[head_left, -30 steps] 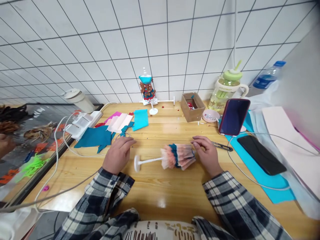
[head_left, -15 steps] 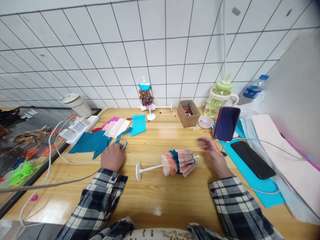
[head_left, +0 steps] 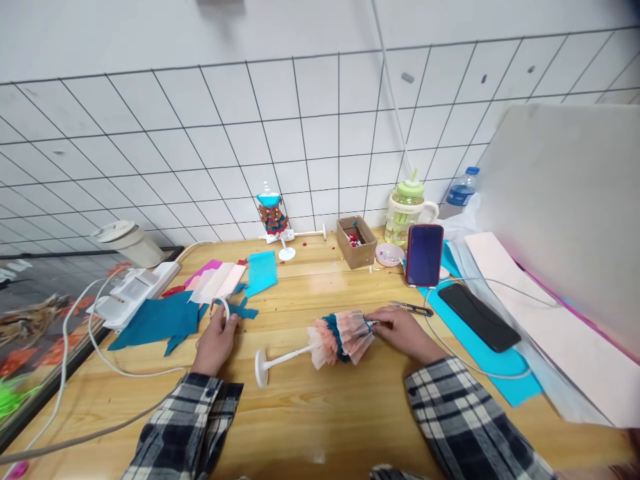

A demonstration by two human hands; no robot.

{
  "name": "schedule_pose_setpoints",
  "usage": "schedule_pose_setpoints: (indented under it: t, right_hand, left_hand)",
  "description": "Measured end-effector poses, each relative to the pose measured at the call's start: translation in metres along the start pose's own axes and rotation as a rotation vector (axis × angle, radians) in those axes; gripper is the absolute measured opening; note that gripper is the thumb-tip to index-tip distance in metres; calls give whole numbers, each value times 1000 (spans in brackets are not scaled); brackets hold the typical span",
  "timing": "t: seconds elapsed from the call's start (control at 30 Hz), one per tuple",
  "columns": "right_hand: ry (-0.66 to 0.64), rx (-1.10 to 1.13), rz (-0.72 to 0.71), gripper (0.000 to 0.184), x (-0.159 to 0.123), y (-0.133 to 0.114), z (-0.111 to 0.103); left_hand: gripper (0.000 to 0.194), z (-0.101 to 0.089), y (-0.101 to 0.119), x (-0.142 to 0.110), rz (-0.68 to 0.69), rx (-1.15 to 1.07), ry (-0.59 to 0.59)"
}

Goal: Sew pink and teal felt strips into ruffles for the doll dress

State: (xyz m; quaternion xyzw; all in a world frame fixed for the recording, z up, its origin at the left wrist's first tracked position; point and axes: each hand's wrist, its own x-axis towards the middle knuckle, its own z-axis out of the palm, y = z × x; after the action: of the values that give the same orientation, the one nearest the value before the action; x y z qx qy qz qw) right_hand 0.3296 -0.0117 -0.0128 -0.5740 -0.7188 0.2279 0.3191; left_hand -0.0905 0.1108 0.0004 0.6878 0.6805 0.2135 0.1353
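A small white stand lies on its side at the middle of the table, its round base to the left. Ruffled crepe paper in peach, with a teal band, forms a skirt around its right part. My right hand is closed on the stand's white tip, just past the skirt. Left of the stand, my left hand has its fingers closed around a thin white ring, whose kind I cannot make out. Teal paper scraps lie beside that hand.
Thread snips lie beyond my right hand, near a standing phone and a flat black phone. A dressed figure, cardboard box and jug stand along the wall. Cables cross the left side.
My right hand has moved left and down onto the stand's tip, uncovering the snips. My left hand has raised the white ring off the scraps. The camera view has shifted.
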Motion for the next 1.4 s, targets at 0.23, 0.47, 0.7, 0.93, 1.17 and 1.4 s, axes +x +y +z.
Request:
schedule_pose_setpoints:
  t: [0.23,0.47,0.7,0.93,1.17,1.4]
  right_hand:
    - [126,-70,4,22,10,4,17]
    - [409,-52,137,33,9,-8,8]
    - [631,-23,-209,15,1,-102,15]
    - [442,101,-300,33,0,-146,58]
    - [459,134,-229,33,-1,-133,65]
    - [463,140,-233,29,1,-125,62]
  left_hand:
    - [34,-19,36,-18,124,-323,271]
    - [37,-25,83,-62,231,-350,334]
    - [33,-13,118,-104,634,-402,-52]
    - [38,-3,123,-113,800,-278,-79]
    - [42,3,122,-111,901,-182,-96]
    - [42,8,121,-106,953,-78,-94]
